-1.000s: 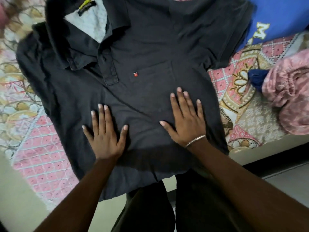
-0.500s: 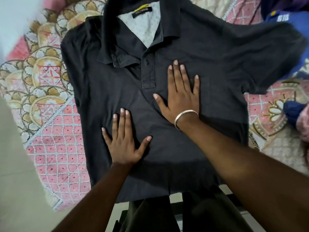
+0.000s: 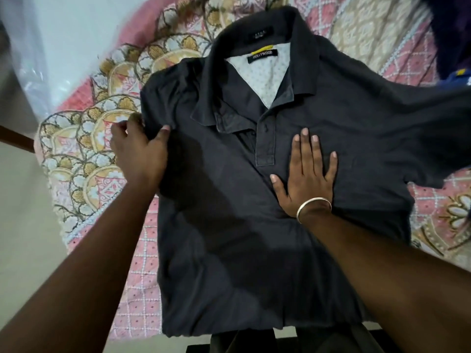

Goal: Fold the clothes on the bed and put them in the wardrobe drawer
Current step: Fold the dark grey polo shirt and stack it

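Observation:
A black polo shirt (image 3: 229,212) lies face up and spread out on the patterned bedspread (image 3: 84,138), collar away from me. My right hand (image 3: 308,177), with a metal bangle at the wrist, presses flat on the chest just right of the button placket, fingers straight. My left hand (image 3: 140,151) is at the shirt's left shoulder and grips the sleeve edge, thumb on top of the cloth and fingers tucked under it. The right sleeve stretches out toward the right edge of the view.
A blue garment (image 3: 458,75) and a dark purple one (image 3: 453,29) lie at the top right of the bed. The bed's near edge runs along the bottom, my dark trousers (image 3: 254,342) against it. Pale floor (image 3: 23,225) lies on the left.
My left hand left the shirt's belly and moved up-left to take hold of the left sleeve. My right hand stays pressed on the chest. The view tilted further up the shirt.

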{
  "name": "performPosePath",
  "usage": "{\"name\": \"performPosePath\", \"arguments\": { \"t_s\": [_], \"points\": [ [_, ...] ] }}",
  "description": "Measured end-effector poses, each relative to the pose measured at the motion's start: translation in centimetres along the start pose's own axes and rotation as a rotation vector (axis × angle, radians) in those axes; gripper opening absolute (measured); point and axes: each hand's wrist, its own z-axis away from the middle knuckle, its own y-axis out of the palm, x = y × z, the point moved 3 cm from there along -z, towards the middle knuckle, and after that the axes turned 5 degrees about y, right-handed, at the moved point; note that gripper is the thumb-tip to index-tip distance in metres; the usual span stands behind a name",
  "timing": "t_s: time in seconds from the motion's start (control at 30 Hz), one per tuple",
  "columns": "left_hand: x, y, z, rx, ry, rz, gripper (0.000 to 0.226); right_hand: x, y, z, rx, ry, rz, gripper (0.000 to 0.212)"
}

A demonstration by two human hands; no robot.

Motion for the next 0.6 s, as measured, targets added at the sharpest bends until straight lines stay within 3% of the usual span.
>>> {"name": "performPosePath", "arguments": {
  "t_s": [0.13, 0.27, 0.33, 0.47, 0.53, 0.6],
  "points": [
    [-0.4, -0.9, -2.6, 0.239, 0.059, 0.228, 0.02, 0.0, 0.3, -0.1, -0.009, 0.001, 0.001, 0.086],
    [-1.4, -2.1, -2.1, 0.389, -0.092, 0.715, 0.021, 0.2, 0.7, -0.2, -0.017, 0.007, -0.016, 0.086],
    [-1.4, -2.5, -1.5, 0.556, -0.188, 0.91, 0.009, 0.1, 0.8, -0.2, -0.012, 0.011, -0.015, 0.086],
    [-0.2, -3.8, -0.9, 0.876, -0.25, 0.829, 0.059, 0.1, 0.9, -0.3, -0.013, 0.015, -0.016, 0.086],
    [0.3, -4.3, -1.4, 0.878, -0.163, 0.737, 0.053, 0.1, 1.1, -0.3, -0.02, 0.012, -0.016, 0.086],
    [0.4, -5.2, -2.3, 0.782, 0.0, 0.671, 0.026, 0.0, 1.2, -0.3, -0.027, 0.008, -0.014, 0.086]
  ]
}}
